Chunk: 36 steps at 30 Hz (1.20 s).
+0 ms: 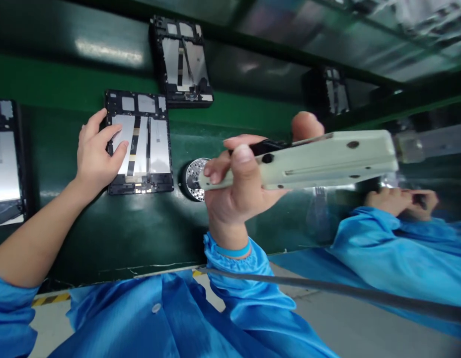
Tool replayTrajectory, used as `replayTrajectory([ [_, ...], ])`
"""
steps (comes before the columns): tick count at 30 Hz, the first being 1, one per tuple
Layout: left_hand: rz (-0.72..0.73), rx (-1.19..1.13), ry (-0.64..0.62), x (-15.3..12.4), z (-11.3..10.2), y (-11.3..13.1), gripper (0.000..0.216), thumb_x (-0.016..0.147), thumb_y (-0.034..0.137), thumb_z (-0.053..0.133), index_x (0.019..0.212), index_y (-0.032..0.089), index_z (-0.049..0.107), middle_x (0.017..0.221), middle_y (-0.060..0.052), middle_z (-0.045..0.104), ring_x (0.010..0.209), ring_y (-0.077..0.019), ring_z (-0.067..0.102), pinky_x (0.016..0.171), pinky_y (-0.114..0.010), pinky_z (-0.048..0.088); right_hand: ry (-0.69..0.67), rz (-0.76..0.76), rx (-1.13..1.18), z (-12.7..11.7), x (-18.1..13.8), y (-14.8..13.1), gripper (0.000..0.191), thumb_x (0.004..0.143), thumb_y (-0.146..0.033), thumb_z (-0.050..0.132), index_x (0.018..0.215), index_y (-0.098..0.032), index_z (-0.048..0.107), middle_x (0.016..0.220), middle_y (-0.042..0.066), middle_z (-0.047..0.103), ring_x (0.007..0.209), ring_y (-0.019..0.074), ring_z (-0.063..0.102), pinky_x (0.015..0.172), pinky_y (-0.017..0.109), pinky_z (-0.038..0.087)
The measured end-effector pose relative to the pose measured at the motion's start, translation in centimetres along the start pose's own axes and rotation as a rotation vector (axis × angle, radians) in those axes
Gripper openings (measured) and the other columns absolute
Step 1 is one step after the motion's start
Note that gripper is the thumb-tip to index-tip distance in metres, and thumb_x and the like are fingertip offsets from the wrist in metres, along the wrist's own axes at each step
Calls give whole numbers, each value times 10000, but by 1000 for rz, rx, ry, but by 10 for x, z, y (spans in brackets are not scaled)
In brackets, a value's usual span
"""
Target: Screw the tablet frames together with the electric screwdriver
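Note:
My left hand rests on the left edge of an opened tablet, fingers spread over its frame and silvery inside. My right hand is wrapped round a pale electric screwdriver, held nearly level above the bench. The tool's narrow end points left, over a round metal dish of small shiny screws. Its tip is hard to make out against them. The dish sits just right of the tablet. Dark strips run down the middle of the tablet's inside.
Another opened tablet lies behind, a further one at the far left, and a blurred one at the back right. The green bench has a raised ledge behind. At right, a co-worker's hands hold something dark. A grey cable crosses low in front.

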<state>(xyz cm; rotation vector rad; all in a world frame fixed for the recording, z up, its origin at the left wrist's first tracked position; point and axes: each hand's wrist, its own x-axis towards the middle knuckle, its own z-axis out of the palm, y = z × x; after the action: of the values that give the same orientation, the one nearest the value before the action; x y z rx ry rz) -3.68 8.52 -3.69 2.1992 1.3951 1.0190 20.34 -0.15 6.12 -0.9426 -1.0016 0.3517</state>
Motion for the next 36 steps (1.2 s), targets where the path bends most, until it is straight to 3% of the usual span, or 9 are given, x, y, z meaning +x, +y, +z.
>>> replayTrajectory([
  [4,0,-6,1,0,2,1,432,1020,445,657,1434,324,691,1704,-72,492,1565,-401,478,1327,-648,404,-125,67,-68,18,-22,0,444,994,-454,741,1392,-404,552,940,-65,691,450,59,491,446,240,487],
  [14,-10,4,18,-2,7,8,411,1027,448,640,1404,299,703,1695,-72,506,1552,-403,489,1319,-646,400,-190,57,-50,23,-31,8,458,975,-432,770,1358,-367,526,815,-99,663,422,71,515,411,237,459],
  [20,-3,78,24,-2,9,3,382,1051,463,624,1366,265,715,1686,-114,510,1532,-393,518,1285,-623,438,-335,-3,-3,19,-36,14,509,976,-314,753,1422,-379,518,858,-96,695,480,77,581,515,270,558],
  [24,18,89,82,0,3,3,380,1055,482,614,1305,222,736,1610,-156,574,1460,-362,580,1218,-574,511,-329,-17,54,24,-41,22,547,955,-279,765,1444,-371,536,858,-89,692,543,97,627,561,286,594],
  [28,95,126,140,-14,-15,40,254,1067,356,599,1192,206,761,1310,-134,722,1239,-299,662,1081,-496,588,-320,39,91,32,-37,26,494,963,-343,770,1400,-338,540,870,-87,709,464,65,560,446,220,508],
  [31,281,159,-24,-41,-22,78,212,1056,175,567,1052,205,777,1006,-97,721,991,-263,650,888,-429,604,-207,90,141,28,-18,26,472,962,-387,787,1362,-322,546,876,-81,724,423,51,519,393,200,450],
  [33,365,226,-125,-57,-21,95,229,1045,125,564,1099,179,780,992,-110,709,957,-269,618,827,-417,587,-110,68,139,16,-1,26,483,944,-409,815,1342,-319,556,870,-77,722,429,53,515,404,206,456],
  [36,389,396,-156,-70,-14,101,284,1065,178,599,1311,164,740,1189,-176,711,1050,-321,593,845,-462,557,-24,5,77,-12,19,33,503,916,-440,847,1325,-323,578,869,-70,718,431,60,502,414,227,464],
])
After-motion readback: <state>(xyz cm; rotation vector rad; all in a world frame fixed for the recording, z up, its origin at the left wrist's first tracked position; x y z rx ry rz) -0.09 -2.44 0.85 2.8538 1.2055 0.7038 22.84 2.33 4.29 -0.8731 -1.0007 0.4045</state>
